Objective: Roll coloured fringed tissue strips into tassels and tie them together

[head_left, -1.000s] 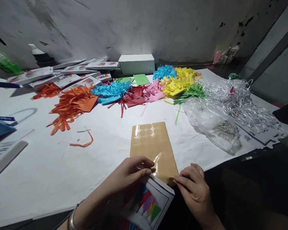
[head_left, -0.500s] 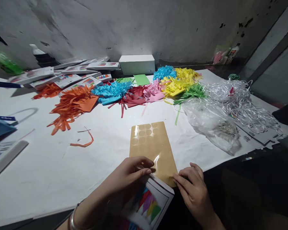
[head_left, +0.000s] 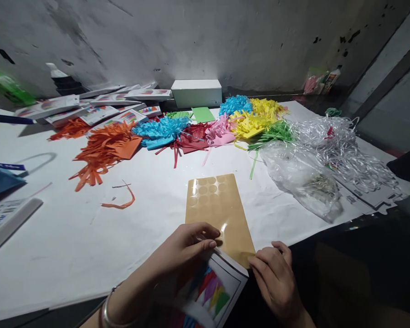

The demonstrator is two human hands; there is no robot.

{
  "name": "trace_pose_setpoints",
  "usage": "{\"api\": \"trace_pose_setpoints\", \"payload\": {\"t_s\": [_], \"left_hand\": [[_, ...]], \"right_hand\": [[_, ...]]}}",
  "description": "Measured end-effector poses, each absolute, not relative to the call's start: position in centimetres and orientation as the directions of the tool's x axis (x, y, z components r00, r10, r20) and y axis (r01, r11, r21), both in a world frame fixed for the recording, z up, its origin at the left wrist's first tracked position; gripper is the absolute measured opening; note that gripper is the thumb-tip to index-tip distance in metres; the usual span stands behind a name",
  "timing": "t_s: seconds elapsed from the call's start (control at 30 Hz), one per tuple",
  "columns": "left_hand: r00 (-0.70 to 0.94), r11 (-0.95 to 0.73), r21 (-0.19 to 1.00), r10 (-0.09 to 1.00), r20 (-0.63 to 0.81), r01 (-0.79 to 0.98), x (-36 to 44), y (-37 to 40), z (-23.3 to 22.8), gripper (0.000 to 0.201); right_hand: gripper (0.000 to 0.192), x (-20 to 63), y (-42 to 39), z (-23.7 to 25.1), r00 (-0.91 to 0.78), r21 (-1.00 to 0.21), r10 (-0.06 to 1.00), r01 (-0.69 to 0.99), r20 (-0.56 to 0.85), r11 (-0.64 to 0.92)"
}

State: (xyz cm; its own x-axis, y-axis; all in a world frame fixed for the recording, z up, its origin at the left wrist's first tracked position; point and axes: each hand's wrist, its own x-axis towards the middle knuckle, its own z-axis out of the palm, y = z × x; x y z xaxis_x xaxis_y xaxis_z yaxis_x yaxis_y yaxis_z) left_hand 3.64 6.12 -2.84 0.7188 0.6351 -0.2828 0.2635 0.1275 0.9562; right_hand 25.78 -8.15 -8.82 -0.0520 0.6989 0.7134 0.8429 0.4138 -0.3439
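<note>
A tan sheet of clear round stickers (head_left: 213, 209) lies on the white-covered table, its lower part behind a printed box. Only some circles show, near its top. My left hand (head_left: 191, 246), with a bangle at the wrist, is closed on the upper edge of that white box (head_left: 234, 291), which carries a picture of coloured tassels and is tilted at the table's front edge. My right hand (head_left: 276, 275) has its fingertips pinched at the sheet's lower right corner, just beside the box's corner. Whether a loose sticker is between those fingers is hidden.
Fringed paper bundles lie in a row: orange (head_left: 114, 143), blue (head_left: 164, 132), red (head_left: 193, 139), pink (head_left: 220, 132) and yellow (head_left: 254, 120). White string (head_left: 328, 136) and a clear plastic bag (head_left: 299, 177) are at right. Flat boxes (head_left: 64, 105) pile at back left, near a white carton (head_left: 196, 94).
My right hand has shifted slightly down at the sheet's corner, its fingertips drawn closer together. My left hand and the box have stayed nearly still. The view has moved a little.
</note>
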Motion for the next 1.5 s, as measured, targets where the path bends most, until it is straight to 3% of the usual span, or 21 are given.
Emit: {"api": "trace_pose_setpoints", "payload": {"t_s": [0.13,0.23,0.3,0.47,0.53,0.7,0.83,0.97,1.23,1.3,1.4,1.5], "left_hand": [[0.722,0.065,0.96,0.646,-0.249,0.273,3.8,6.2,-2.8,0.033],[0.728,-0.006,0.961,0.654,-0.206,0.277,3.4,6.4,-2.1,0.033],[0.712,-0.102,0.949,0.687,-0.149,0.298,2.4,6.3,-0.9,0.031],[0.614,-0.384,0.876,0.777,0.136,0.291,-0.6,3.6,3.6,0.02],[0.564,-0.45,0.847,0.793,0.231,0.284,-1.3,1.9,4.4,0.018],[0.461,-0.446,0.854,0.838,0.293,0.266,-2.2,-0.9,3.2,0.017],[0.418,-0.41,0.875,0.864,0.282,0.258,-3.1,-1.8,2.1,0.017],[0.417,-0.405,0.883,0.864,0.284,0.237,-3.7,-2.0,2.1,0.018],[0.437,-0.373,0.902,0.863,0.252,0.217,-3.6,-1.8,1.8,0.017],[0.433,-0.364,0.905,0.868,0.243,0.221,-3.7,-1.7,1.7,0.017],[0.418,-0.353,0.905,0.878,0.233,0.236,-3.9,-1.7,1.5,0.017],[0.395,-0.341,0.901,0.892,0.22,0.267,-3.8,-1.8,1.3,0.018]], "right_hand": [[0.016,25.8,-8.9,-8.9,0.108,-0.528,0.731,0.763,0.674,0.374],[0.012,25.9,-9.6,-8.1,0.305,-0.729,0.746,0.597,0.592,0.334],[0.011,26.0,-9.9,-7.2,0.342,-0.831,0.795,0.445,0.501,0.333],[0.007,24.7,-8.4,-2.6,0.101,-0.911,0.905,0.048,0.413,0.41],[0.008,23.3,-7.1,-0.2,-0.054,-0.922,0.921,-0.004,0.386,0.387],[0.009,19.3,-4.6,3.2,-0.302,-0.922,0.933,0.269,0.195,0.28],[0.008,18.0,-4.3,3.0,-0.317,-0.891,0.939,0.375,0.136,0.255],[0.009,17.6,-4.6,2.4,-0.308,-0.862,0.936,0.415,0.169,0.292],[0.012,16.9,-4.5,1.0,-0.25,-0.742,0.914,0.534,0.319,0.405],[0.021,17.1,-4.5,0.4,-0.212,-0.696,0.892,0.564,0.399,0.445],[0.042,17.1,-4.9,-0.9,-0.109,-0.598,0.811,0.621,0.574,0.507],[0.029,16.3,-5.3,-1.6,-0.161,-0.442,0.693,0.664,0.703,0.603]]}}
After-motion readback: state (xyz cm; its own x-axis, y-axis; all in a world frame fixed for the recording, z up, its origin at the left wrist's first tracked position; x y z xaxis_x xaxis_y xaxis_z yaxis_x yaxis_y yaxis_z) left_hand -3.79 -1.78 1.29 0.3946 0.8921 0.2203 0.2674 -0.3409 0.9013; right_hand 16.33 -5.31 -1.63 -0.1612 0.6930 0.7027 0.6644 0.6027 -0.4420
